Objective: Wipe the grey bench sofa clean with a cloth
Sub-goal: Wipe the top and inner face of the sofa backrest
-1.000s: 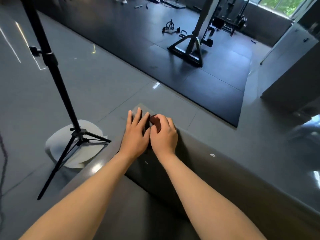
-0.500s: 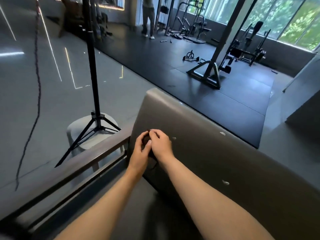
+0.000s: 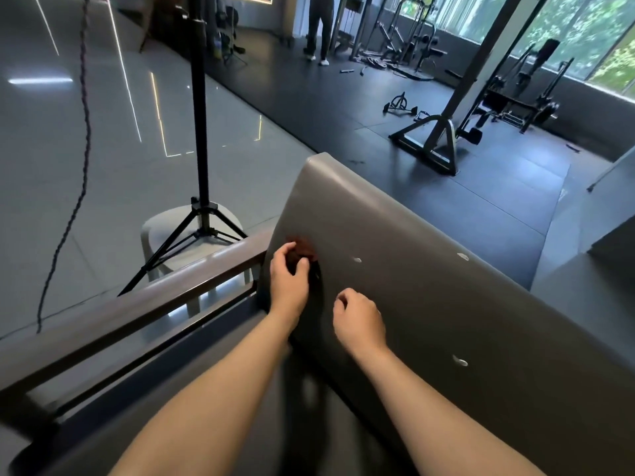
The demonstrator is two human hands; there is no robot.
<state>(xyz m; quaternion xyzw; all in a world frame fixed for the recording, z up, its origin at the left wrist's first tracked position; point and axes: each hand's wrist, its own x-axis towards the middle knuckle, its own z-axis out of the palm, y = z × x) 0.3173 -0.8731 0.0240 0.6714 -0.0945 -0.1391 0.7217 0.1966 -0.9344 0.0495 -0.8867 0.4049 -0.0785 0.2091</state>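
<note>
The grey bench sofa's backrest (image 3: 429, 262) rises in front of me, slanting from upper left to lower right, with a few small white marks on it. My left hand (image 3: 288, 283) grips a small dark reddish-brown cloth (image 3: 304, 250) and holds it against the backrest near its left end. My right hand (image 3: 359, 319) hovers a little to the right and lower, fingers loosely curled, holding nothing. The seat below my forearms is blurred.
A brown armrest rail (image 3: 144, 304) runs along the sofa's left end. Behind it a black tripod stand (image 3: 201, 187) rests on a white stool (image 3: 171, 235). A dark cord (image 3: 82, 139) hangs at left. Gym machines (image 3: 443, 139) and a standing person (image 3: 319, 29) are farther off.
My hands slid down from the backrest's top edge onto its face. The right hand has let go and moved away to the right; the left keeps the cloth. My view has tilted up.
</note>
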